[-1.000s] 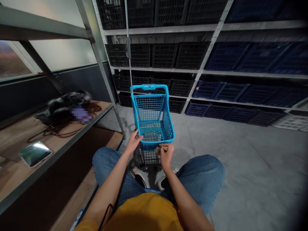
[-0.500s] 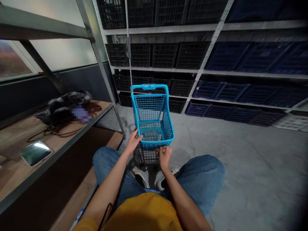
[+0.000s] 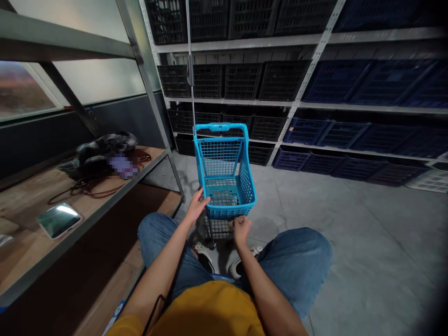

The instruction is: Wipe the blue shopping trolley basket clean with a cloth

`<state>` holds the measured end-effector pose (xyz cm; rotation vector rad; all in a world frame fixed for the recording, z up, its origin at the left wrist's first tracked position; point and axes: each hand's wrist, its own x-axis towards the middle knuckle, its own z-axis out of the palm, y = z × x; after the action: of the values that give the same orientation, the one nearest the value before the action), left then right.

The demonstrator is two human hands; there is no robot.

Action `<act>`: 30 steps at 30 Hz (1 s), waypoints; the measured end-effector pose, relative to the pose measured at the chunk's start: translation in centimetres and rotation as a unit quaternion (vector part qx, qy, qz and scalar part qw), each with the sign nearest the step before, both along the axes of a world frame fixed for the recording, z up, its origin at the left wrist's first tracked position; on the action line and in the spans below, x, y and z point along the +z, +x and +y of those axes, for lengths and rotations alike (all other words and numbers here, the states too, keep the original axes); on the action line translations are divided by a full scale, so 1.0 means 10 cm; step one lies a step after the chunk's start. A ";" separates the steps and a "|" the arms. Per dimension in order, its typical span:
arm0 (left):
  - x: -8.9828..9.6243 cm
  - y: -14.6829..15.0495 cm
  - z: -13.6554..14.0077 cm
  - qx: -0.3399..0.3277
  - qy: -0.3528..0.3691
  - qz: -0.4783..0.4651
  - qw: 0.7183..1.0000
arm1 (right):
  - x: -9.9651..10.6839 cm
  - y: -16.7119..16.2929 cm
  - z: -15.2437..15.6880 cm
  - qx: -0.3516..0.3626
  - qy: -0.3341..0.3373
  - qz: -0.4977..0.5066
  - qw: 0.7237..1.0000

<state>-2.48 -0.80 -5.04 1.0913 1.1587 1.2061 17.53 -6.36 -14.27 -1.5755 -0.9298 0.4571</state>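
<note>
A small blue plastic shopping cart (image 3: 249, 186) stands upright between my knees, its basket holding nothing. At the basket's near left corner is my left hand (image 3: 197, 206), with the thumb on the rim and the fingers along the outside of the side wall. Just below the front rim, my right hand (image 3: 241, 230) is closed in a pinch. A small brownish cloth-like piece (image 3: 230, 225) shows at its fingers, mostly hidden by the hand. The cart's lower rack and wheels are partly in shadow.
On the left, a wooden shelf (image 3: 21, 212) bears a phone (image 3: 60, 220), a dark plaid cloth (image 3: 101, 147) and a brown strap. A thin metal pole (image 3: 192, 105) rises by the cart's left side. Racks of black crates (image 3: 241, 80) and blue crates (image 3: 336, 81) stand ahead.
The view has shifted slightly, so the shelf and cart sit a little farther right. My right hand has moved slightly down at the basket's front. My left hand stays at the corner.
</note>
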 end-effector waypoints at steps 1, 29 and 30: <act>-0.01 0.00 0.01 0.001 0.009 -0.006 1.000 | 0.14 -0.01 0.00 -0.004 0.017 0.001 1.000; -0.09 0.04 -0.01 0.008 0.003 -0.027 1.000 | -0.15 -0.15 -0.21 0.187 0.086 -0.207 0.956; -0.08 0.04 -0.02 0.007 -0.001 -0.026 1.000 | -0.28 -0.12 -0.24 0.192 0.064 -0.208 0.957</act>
<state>-2.09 -0.95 -5.89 1.0455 1.1287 1.2373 16.38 -8.79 -17.10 -1.3959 -1.5740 0.3266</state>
